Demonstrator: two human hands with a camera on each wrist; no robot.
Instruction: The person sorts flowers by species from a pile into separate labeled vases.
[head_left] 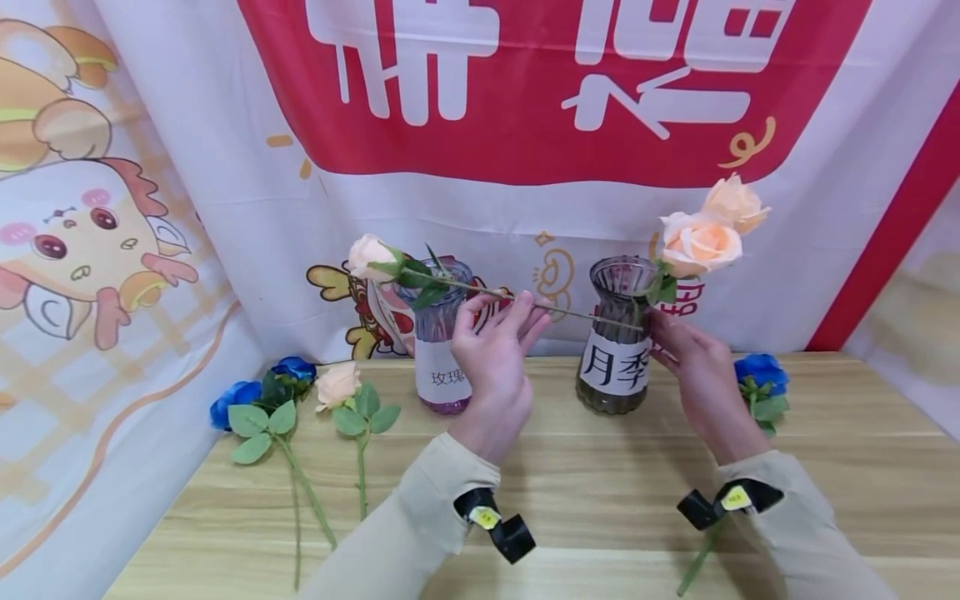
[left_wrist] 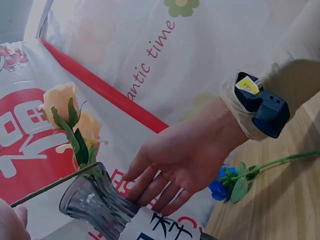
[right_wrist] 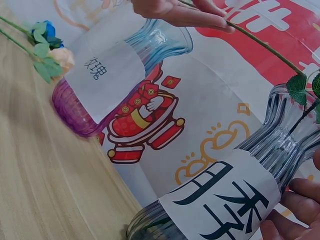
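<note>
My left hand [head_left: 495,367] pinches the thin stem of a pale rose [head_left: 372,257]. The flower points left, above the mouth of the blue-and-purple glass vase [head_left: 442,321], while the stem runs right toward the grey glass vase [head_left: 611,402]. Two peach roses [head_left: 701,244] lean out of the grey vase on its right side. Against that same side rests my right hand [head_left: 702,387], its fingers fairly straight along the glass in the left wrist view [left_wrist: 182,152]. Both vases stand upright and carry white labels with dark characters.
On the table [head_left: 555,500], blue roses [head_left: 236,404] and a peach rose [head_left: 337,386] lie at the left. Another blue rose [head_left: 762,373] lies at the right, partly under my right arm. A printed cloth [head_left: 510,208] hangs close behind the vases.
</note>
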